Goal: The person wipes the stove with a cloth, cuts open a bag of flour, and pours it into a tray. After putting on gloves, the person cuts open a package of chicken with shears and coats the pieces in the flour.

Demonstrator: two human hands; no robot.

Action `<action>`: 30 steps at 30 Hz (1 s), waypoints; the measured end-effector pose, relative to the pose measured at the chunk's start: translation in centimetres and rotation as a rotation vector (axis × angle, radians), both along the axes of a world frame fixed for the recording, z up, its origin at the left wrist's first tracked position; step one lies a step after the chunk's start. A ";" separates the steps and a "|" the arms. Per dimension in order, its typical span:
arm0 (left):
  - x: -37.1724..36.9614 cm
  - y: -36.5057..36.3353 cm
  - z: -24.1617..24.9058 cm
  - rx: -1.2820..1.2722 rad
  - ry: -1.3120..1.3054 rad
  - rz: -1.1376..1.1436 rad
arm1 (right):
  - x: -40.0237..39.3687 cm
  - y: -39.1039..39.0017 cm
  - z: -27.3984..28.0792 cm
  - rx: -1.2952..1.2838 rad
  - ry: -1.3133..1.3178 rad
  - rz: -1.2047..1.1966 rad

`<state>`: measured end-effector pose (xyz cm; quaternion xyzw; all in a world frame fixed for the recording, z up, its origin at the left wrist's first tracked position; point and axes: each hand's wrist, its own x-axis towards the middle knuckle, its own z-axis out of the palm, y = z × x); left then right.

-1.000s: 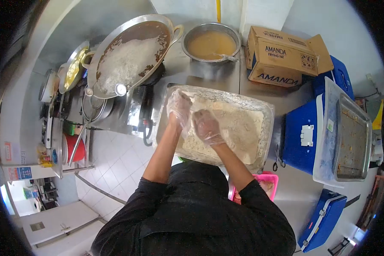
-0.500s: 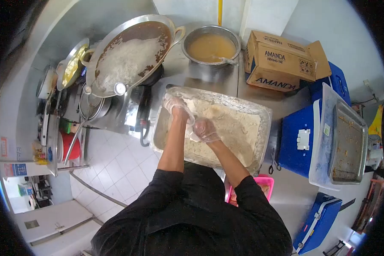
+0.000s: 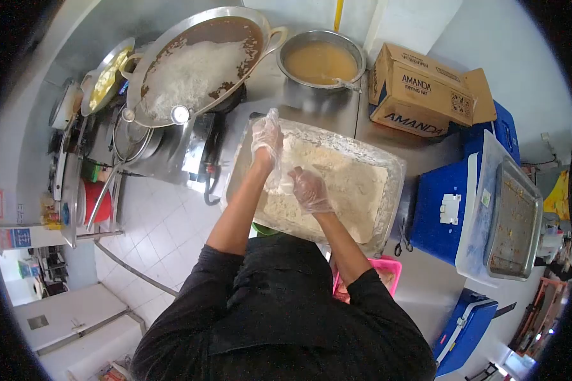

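Note:
A clear plastic tub (image 3: 395,166) on the steel counter holds a bed of pale flour (image 3: 353,184). Both of my hands wear thin clear gloves and are inside it. My left hand (image 3: 267,138) is raised over the tub's far left corner, its fingers pointing away from me; I cannot make out whether it grips anything. Lower and nearer the middle, my right hand (image 3: 309,190) is closed on a pale floured piece (image 3: 282,185) that lies between my two wrists.
A big wok (image 3: 270,39) of foaming oil is on the burner at the far left, with a pot of brown liquid (image 3: 321,62) and a cardboard box (image 3: 419,95) behind the tub. To the right are a blue cooler (image 3: 448,209), a metal tray (image 3: 513,219), scissors (image 3: 400,236) and a pink basket (image 3: 388,272).
My hands were pressed together over the flour half a second ago. They have come apart: the left has lifted toward the far corner, while the right stays low on the piece.

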<state>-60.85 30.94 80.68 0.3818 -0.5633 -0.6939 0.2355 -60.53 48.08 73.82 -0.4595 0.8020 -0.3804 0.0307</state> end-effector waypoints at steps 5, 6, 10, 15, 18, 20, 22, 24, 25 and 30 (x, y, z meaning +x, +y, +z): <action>4.1 0.5 5.6 -0.730 -0.406 -0.277 | -0.5 1.4 0.6 -0.111 -0.048 0.002; 5.3 0.7 6.8 -0.943 -0.553 -0.363 | -0.8 1.8 0.0 -0.165 -0.057 -0.005; 8.5 1.0 5.6 -1.418 -0.821 -0.803 | -2.6 1.9 -1.4 -0.220 -0.194 0.047; 8.6 0.7 6.2 -0.841 -0.928 -1.193 | -5.7 1.2 1.3 -0.101 -0.163 0.134; 8.2 1.3 5.3 -0.895 -0.685 -1.217 | -8.2 1.5 -1.0 -0.195 -0.550 0.095; 7.2 2.2 5.8 -0.985 -0.483 -1.265 | -8.9 2.1 -0.8 -0.239 -0.723 0.037; 6.4 2.7 3.4 -1.047 -0.171 -1.175 | -9.1 2.7 0.1 -0.236 -0.764 0.003; 5.7 2.6 2.0 -1.060 -0.027 -1.108 | -7.1 3.5 2.0 -0.317 -0.810 -0.023; 5.7 2.6 3.0 -1.043 -0.040 -1.096 | -6.0 4.2 2.7 -0.393 -0.923 -0.111; 6.5 2.9 9.4 -0.912 -0.109 -0.963 | -2.0 10.0 -2.3 -0.477 -1.327 -0.313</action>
